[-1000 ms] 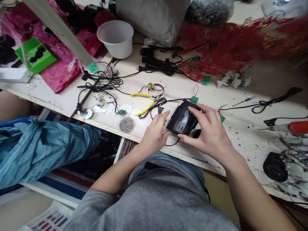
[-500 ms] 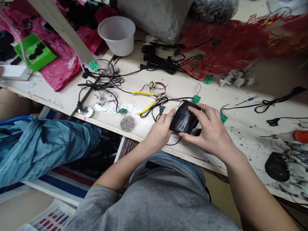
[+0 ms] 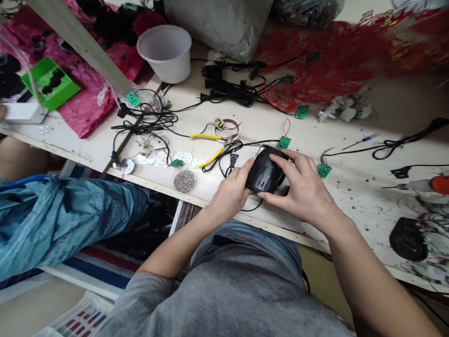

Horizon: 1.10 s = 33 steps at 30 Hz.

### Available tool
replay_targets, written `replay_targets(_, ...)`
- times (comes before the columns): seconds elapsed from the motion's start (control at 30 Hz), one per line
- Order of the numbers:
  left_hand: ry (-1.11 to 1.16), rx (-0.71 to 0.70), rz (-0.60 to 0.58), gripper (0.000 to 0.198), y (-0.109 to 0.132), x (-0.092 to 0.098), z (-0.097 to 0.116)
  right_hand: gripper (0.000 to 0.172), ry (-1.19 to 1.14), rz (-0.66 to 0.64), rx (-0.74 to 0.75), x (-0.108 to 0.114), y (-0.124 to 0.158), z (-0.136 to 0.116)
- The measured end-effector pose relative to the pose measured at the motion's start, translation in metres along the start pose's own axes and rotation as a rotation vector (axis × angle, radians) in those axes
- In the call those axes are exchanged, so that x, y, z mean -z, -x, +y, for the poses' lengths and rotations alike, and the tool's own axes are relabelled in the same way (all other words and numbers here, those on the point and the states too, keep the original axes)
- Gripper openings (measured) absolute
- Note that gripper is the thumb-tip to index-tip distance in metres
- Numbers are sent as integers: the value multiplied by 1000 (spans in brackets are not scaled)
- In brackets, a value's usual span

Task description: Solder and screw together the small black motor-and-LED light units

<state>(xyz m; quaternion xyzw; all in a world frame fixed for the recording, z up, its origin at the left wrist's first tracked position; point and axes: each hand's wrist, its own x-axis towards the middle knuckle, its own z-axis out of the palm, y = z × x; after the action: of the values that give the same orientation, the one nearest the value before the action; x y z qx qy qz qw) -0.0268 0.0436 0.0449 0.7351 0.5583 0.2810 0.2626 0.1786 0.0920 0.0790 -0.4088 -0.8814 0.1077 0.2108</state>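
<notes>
Broadly, the pale bench (image 3: 365,187) takes up most of the view, its front edge (image 3: 159,188) slanting down toward the right, close in front of the person's body. A blue bag (image 3: 77,210) bulks up off that edge on the left, and a tangle of red strands (image 3: 343,56) spreads along the back, well apart from the hands. The right hand (image 3: 307,187) grips a black housing (image 3: 264,171), its thumb at the near end and its fingers over the top and right side. The left hand (image 3: 231,192) touches the housing's left side; I cannot tell whether its thumb closes underneath. So the housing sits between both hands, just beyond the front edge, its long axis running away from the body and leaning a little right at the far end, with slots toward the near end. To the right of the right hand, speckled bench top gives sideways room; leftward, yellow-handled pliers (image 3: 212,157), a dish of small metal pieces (image 3: 184,181) and a black plug (image 3: 233,159) crowd in. Just past the far end lies a small green circuit board (image 3: 284,142)
</notes>
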Motion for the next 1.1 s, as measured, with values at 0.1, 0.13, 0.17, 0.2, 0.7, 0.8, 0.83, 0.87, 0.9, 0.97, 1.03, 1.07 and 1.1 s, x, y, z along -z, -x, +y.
replay_targets(0.1, 7, 3, 0, 77, 0, 1, -1, 82, -17, -3, -3, -1, 1, 2)
replay_targets(0.13, 12, 7, 2, 77, 0, 1, -1, 82, -25, -5, -3, -2, 1, 2)
replay_targets(0.17, 19, 11, 5, 77, -1, 1, -2, 82, -32, -6, -4, -2, 2, 3)
replay_targets(0.2, 27, 13, 5, 77, -1, 0, -2, 82, -39, -6, -5, -3, 2, 4)
replay_targets(0.7, 30, 22, -58, 71, -1, 5, -1, 76, -35, 8, 16, -6, 8, 10)
replay_targets(0.8, 229, 44, -145, 78, -5, 16, -8, 76, -53, 21, 19, -9, 11, 12)
replay_targets(0.83, 313, 64, -187, 81, -8, 20, -10, 78, -63, 23, 21, -10, 12, 13)
replay_targets(0.87, 384, 96, -220, 85, -13, 24, -11, 80, -75, 24, 23, -10, 13, 13)
replay_targets(0.9, 430, 140, -237, 89, -20, 26, -12, 82, -88, 26, 25, -11, 14, 14)
replay_targets(0.97, 429, 229, -221, 98, -36, 26, -8, 85, -120, 38, 31, -13, 15, 16)
replay_targets(1.03, 376, 269, -190, 108, -53, 20, 0, 87, -165, 47, 30, -15, 13, 17)
replay_targets(1.07, 364, 279, -179, 112, -60, 17, 5, 87, -196, 46, 24, -15, 12, 17)
replay_targets(1.1, 366, 296, -165, 115, -66, 13, 9, 87, -235, 49, 9, -14, 11, 16)
